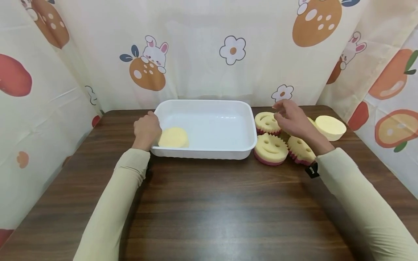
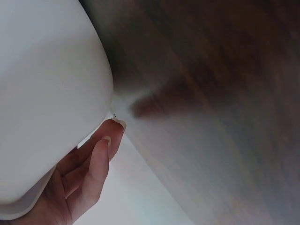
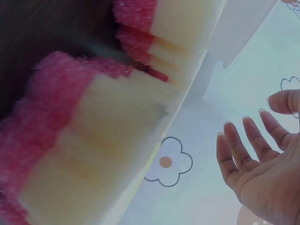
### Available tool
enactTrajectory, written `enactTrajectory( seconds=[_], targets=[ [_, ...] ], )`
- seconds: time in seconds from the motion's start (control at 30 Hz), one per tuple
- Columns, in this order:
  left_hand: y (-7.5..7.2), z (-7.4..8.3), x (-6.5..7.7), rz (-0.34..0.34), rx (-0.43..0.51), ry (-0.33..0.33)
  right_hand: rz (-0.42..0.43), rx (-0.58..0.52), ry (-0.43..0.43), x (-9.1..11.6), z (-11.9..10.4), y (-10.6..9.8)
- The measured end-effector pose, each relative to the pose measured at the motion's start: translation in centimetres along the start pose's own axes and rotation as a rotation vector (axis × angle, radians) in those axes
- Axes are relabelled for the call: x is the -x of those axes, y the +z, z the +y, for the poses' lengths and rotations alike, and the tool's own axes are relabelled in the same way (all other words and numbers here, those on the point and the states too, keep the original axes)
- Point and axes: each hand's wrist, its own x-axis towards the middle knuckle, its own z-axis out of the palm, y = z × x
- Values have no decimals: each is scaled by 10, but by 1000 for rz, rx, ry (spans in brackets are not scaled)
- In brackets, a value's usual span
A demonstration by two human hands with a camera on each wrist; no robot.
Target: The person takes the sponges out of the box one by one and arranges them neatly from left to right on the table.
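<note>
My left hand [image 1: 147,127] holds the left side of a white rectangular tray [image 1: 202,154]. In the left wrist view its fingers [image 2: 99,164] curl beside the tray's outer wall. Inside the tray, at the near left corner, lies a plain pale-yellow sponge [image 1: 173,137]. Over a group of sponges to the right of the tray, my right hand [image 1: 294,117] is raised with its fingers spread loosely, holding nothing. Below it are smiley-face sponges, yellow above and pink beneath: one at the back [image 1: 267,122], one in front [image 1: 271,148] and a jagged-edged one [image 1: 301,149].
A plain yellow oval sponge [image 1: 330,127] sits at the far right of the group, beside another partly hidden by my right hand. Dark wooden table [image 1: 209,203] extends in front of the tray. A printed curtain [image 1: 202,65] stands close behind it.
</note>
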Motion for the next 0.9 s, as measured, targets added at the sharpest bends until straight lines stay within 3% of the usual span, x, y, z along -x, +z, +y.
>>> enactTrajectory(
  seconds=[0.33,0.53,0.9],
  targets=[
    [0,-3,-1,2,-1,-5,0,-30,-49,-7,-11,4],
    [-1,-3,-1,-1,1,-16,-23,12,-77,-15,-20,3],
    [2,-1,-1,7,9,-17,-59,19,-61,-24,-29,7]
  ],
)
